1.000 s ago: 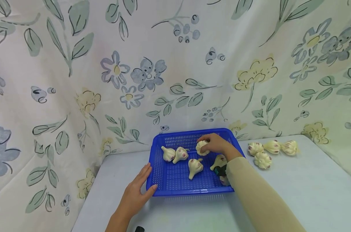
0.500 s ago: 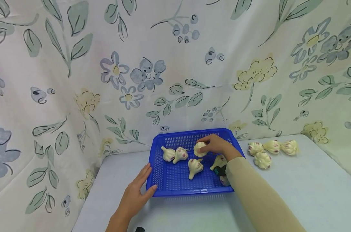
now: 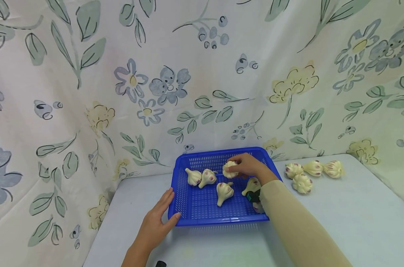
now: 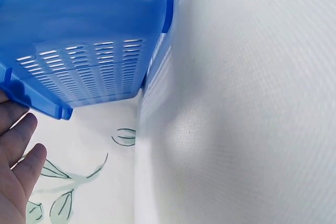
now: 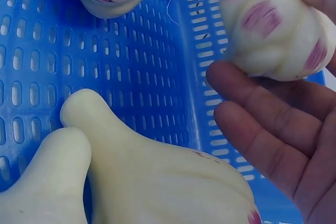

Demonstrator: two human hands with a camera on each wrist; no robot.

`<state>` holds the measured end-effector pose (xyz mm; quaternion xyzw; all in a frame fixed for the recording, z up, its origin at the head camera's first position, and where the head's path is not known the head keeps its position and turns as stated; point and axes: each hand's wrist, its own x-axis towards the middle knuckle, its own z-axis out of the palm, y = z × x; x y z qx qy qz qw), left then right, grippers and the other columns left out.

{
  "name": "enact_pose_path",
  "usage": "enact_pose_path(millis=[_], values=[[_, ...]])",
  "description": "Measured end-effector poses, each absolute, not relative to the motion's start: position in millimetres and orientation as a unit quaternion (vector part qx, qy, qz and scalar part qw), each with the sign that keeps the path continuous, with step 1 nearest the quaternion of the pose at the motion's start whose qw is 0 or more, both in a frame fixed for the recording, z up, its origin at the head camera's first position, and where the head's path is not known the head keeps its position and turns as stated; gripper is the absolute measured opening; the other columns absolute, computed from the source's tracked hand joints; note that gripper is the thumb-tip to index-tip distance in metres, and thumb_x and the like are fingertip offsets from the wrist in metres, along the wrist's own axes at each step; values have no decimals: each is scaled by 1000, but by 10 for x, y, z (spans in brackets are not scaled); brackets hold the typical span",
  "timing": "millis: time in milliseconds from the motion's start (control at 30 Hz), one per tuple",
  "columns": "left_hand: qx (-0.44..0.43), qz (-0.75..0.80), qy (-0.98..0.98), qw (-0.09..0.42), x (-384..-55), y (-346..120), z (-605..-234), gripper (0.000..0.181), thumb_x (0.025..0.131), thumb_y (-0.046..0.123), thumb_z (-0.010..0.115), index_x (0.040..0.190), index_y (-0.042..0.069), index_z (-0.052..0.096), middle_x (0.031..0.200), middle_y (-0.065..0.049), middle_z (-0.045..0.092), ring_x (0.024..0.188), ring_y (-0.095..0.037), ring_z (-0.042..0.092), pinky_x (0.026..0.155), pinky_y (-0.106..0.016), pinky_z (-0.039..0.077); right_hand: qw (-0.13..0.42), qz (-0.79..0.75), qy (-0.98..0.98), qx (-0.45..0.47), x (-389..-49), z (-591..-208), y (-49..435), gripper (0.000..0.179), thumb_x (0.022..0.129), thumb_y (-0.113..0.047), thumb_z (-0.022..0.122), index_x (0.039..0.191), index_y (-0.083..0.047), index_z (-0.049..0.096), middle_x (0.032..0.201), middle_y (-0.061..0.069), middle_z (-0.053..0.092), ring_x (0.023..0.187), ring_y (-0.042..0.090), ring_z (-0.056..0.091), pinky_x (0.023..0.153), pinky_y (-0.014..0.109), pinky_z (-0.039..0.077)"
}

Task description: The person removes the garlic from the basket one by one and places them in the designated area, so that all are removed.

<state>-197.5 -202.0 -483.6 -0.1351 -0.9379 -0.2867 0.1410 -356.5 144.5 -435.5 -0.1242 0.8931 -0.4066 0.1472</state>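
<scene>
A garlic bulb [image 3: 230, 169] with purple marks is pinched between the thumb and fingers of my right hand [image 3: 250, 165], inside the back right part of the blue basket [image 3: 218, 222]. The right wrist view shows that garlic bulb [image 5: 275, 30] near the basket's wall. Several other garlic bulbs lie in the basket: one garlic bulb [image 3: 224, 192] in the middle, two at the left, and others partly hidden by the right sleeve. My left hand [image 3: 155, 222] rests its straight fingers against the basket's left rim, and its fingertips touch the blue rim [image 4: 37, 100] in the left wrist view.
Right of the basket, several garlic bulbs [image 3: 313, 168] lie grouped on the white table [image 3: 348, 207]. A floral curtain [image 3: 202, 81] hangs behind the table. A small black object [image 3: 161, 263] shows at the bottom edge.
My right hand keeps its grip on the garlic bulb, which has shifted slightly left and turned a little. The left hand and basket look unchanged.
</scene>
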Motion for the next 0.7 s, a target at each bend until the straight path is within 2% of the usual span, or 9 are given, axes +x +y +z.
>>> enact_pose_path(millis=[367,700], values=[[-135,-288,-937,141,-1972,-2017,-4835,67,89,35,72,148,17,46,157,4,38,143,-20,39,107,-46,40,128,-401,897,-134,-3541,-4333,1427,43,84,-31,72,120,-11,59,117,14,62,88,23,61,64,37,56],[-131,-289,-939,136,-1974,-2016,-4825,68,89,35,72,149,19,45,158,7,36,143,-23,39,108,-51,40,125,-386,902,-150,-3565,-4342,1435,57,85,-33,69,134,-7,58,122,16,64,92,22,63,66,35,56]])
